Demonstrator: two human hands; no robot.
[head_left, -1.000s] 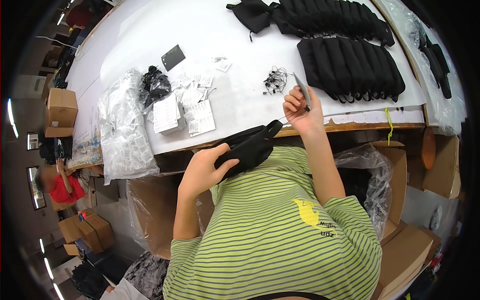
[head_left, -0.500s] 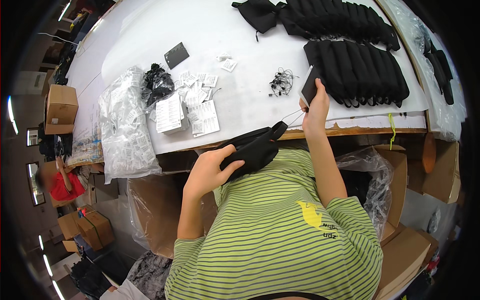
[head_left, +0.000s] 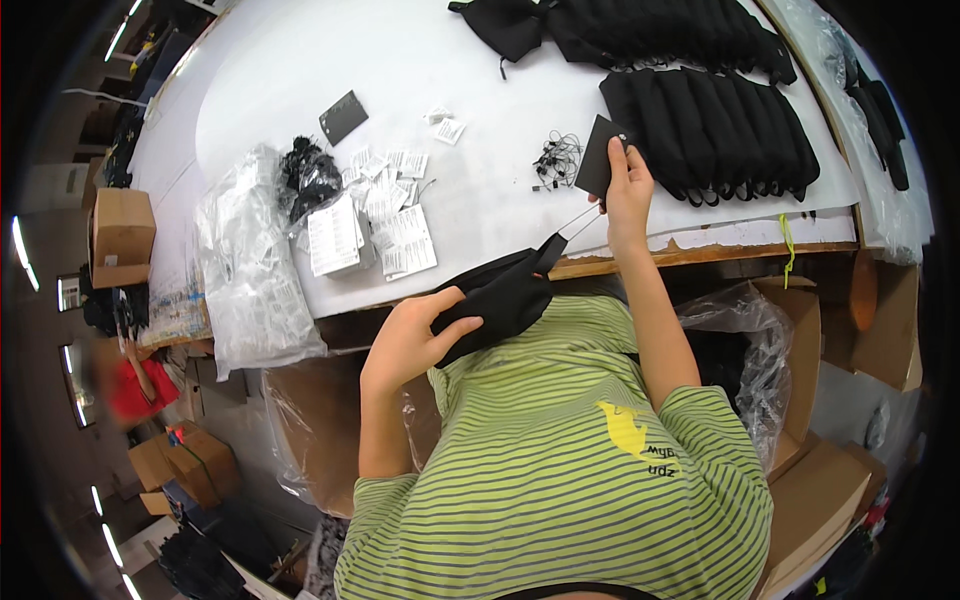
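My left hand (head_left: 408,338) grips a folded black fabric piece (head_left: 500,292) held against my chest, just below the table's front edge. My right hand (head_left: 627,195) is raised over the white table (head_left: 300,70) and pinches a small black card tag (head_left: 599,156). A thin pale string (head_left: 578,222) runs from the tag down to the end of the fabric piece. A small tangle of black loops (head_left: 556,160) lies on the table just left of the tag.
Rows of folded black pieces (head_left: 712,130) lie at the table's far right. White paper labels (head_left: 385,215), another black card (head_left: 343,117) and clear plastic bags (head_left: 250,275) sit left of centre. Cardboard boxes (head_left: 120,238) stand at left, and a plastic-lined box (head_left: 752,345) at right.
My right hand has moved up and away from the table edge, now holding the black card tag higher with the string stretched. My left hand keeps the black piece in place.
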